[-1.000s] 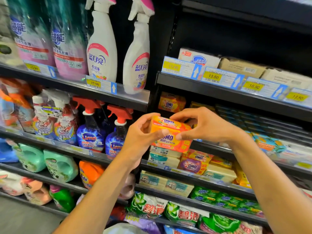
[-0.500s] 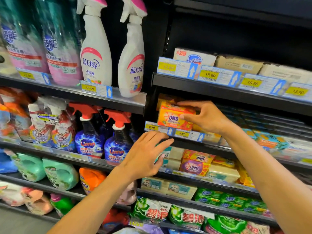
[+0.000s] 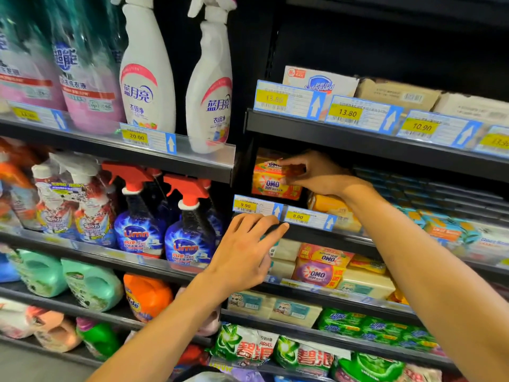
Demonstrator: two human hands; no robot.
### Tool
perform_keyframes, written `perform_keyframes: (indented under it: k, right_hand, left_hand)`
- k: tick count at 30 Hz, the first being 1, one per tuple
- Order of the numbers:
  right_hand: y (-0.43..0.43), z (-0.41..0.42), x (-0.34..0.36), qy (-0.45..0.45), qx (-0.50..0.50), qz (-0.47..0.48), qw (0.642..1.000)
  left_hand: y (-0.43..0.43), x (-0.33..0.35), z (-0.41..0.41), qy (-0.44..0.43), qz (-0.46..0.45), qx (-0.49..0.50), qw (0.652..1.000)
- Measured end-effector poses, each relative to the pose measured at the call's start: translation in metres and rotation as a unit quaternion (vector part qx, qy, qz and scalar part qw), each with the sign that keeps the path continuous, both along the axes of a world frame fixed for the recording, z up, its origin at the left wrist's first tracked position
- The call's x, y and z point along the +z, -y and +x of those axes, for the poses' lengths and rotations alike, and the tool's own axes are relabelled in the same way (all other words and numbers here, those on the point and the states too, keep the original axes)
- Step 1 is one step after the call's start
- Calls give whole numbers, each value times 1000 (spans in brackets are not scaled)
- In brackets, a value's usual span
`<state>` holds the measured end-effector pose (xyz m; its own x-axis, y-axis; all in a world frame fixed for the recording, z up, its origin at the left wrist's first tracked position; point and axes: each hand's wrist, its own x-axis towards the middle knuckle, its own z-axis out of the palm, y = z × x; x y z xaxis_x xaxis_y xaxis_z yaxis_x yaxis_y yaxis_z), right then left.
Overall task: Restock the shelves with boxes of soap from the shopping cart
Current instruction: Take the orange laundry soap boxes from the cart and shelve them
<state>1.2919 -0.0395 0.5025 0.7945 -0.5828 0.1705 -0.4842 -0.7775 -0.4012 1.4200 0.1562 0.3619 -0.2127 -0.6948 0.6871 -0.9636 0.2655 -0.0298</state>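
Observation:
An orange OMO soap box (image 3: 268,184) sits at the left end of the second soap shelf (image 3: 311,237), above the 9.90 price tag (image 3: 245,206). My right hand (image 3: 316,175) reaches into the shelf and pinches the box's right end, forefinger on top and thumb below. My left hand (image 3: 242,252) is just under the price rail with its fingers spread and relaxed, holding nothing; its fingertips lie against the shelf's front edge. The shopping cart is out of view.
Yellow soap packs (image 3: 333,208) lie right of the box. More OMO bars (image 3: 319,271) and pale soap packs fill the shelf below. Safeguard boxes (image 3: 319,81) stand on the shelf above. Spray bottles (image 3: 190,230) and detergent jugs (image 3: 91,285) crowd the left bay.
My left hand let go of the box and dropped to the shelf edge. My right hand carried the box up and pushed it deeper into the shelf.

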Motion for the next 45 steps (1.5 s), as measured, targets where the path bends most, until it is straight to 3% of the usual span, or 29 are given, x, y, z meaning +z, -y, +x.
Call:
perform_keyframes:
  k: [11, 19, 26, 29, 33, 37, 40, 45]
  right_hand:
    - [8, 12, 10, -88, -12, -99, 991]
    - [15, 24, 10, -94, -36, -89, 991]
    - [-8, 0, 16, -110, -57, -54, 991]
    - [-45, -36, 22, -98, -94, -70, 988]
    - [-92, -107, 16, -71, -138, -190, 969]
    - [-130, -206, -12, -60, -202, -227, 951]
    - [-172, -285, -37, -74, -289, -214, 930]
    - [-253, -425, -88, -150, -438, -95, 882]
  left_hand:
    - [0, 0, -2, -18, -1, 5, 1000]
    - [-4, 0, -4, -20, 15, 15, 1000]
    - [-17, 17, -13, -11, 89, 44, 995]
    - [-23, 27, -25, -24, 108, 43, 993]
    - [-26, 37, -59, -23, 137, -15, 990]
    - [-18, 42, -115, -5, 201, -69, 977]
    - [-6, 42, -170, 13, 244, -115, 963]
    - [18, 28, -284, 68, 276, -222, 933]
